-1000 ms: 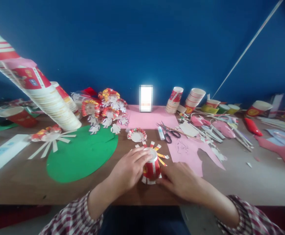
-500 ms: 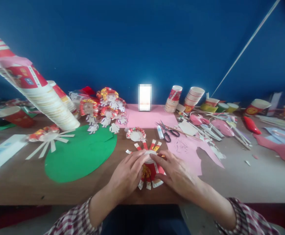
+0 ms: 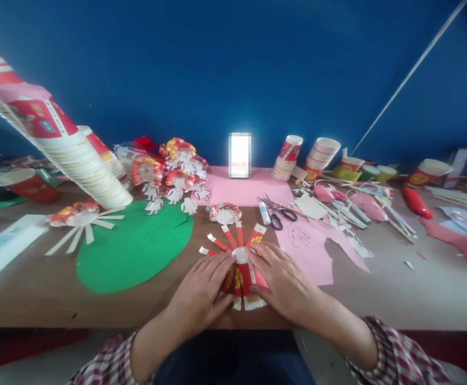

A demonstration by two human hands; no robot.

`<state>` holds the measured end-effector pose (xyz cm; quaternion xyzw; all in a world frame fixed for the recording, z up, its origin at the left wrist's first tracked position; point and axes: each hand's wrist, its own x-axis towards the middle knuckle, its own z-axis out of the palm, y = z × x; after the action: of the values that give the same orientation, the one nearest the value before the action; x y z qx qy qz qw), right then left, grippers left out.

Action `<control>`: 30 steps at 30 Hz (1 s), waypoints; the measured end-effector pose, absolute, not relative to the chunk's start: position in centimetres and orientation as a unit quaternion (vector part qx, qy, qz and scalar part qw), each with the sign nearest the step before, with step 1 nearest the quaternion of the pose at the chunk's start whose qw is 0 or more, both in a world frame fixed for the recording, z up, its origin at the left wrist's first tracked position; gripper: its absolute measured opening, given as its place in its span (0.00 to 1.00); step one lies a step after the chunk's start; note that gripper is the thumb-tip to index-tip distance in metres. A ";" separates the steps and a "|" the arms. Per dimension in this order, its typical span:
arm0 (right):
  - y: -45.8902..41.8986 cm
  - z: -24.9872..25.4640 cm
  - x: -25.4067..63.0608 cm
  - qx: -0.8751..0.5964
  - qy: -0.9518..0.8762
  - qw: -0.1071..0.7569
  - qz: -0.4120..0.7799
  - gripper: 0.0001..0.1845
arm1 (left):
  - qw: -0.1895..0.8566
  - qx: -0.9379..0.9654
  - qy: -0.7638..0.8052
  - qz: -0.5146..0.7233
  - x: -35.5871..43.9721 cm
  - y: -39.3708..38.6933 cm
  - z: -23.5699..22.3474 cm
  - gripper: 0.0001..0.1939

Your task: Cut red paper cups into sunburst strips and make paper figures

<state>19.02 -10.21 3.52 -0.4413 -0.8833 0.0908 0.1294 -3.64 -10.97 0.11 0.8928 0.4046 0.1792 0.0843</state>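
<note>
A paper cup (image 3: 240, 255) cut into strips lies in front of me, its red and gold strips fanned out around a pale round base. My left hand (image 3: 201, 286) rests over the strips on its left side, fingers stretched and thumb apart near the lower strips. On the opposite side, my right hand (image 3: 278, 272) lies across the strips with its fingers extended and the thumb low. Both palms face down and hide part of the cup. Just beyond it lies a curled paper-cup piece (image 3: 224, 214) with a white middle.
Scissors (image 3: 277, 211) and a glue stick (image 3: 264, 213) lie beyond the cup, by pink paper (image 3: 303, 248). Green paper (image 3: 137, 248) is at left, near a leaning cup stack (image 3: 85, 166). Finished lion-like paper figures (image 3: 179, 171) stand behind. Paper scraps (image 3: 345, 206) cover the right.
My hands have moved apart from the cup's base, outward over its strips, so more of the base shows. The strips look flatter and more spread. The view has shifted slightly.
</note>
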 end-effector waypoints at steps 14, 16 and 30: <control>-10.3 2.5 17.4 -0.429 -0.884 0.160 0.098 0.31 | 0.082 0.890 0.406 0.191 -3.6 -10.8 1.4 0.28; -10.3 2.4 17.6 -0.420 -0.889 0.150 0.100 0.32 | 0.073 0.895 0.394 0.196 -3.5 -10.8 0.8 0.26; -10.6 1.9 18.5 -0.415 -0.895 0.124 0.108 0.33 | 0.043 0.908 0.377 0.179 -3.5 -11.0 -0.1 0.22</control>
<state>18.46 -10.61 1.87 -0.4150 -0.8949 0.1078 0.1240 -3.54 -10.96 -0.06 0.9076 0.3771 0.1793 0.0431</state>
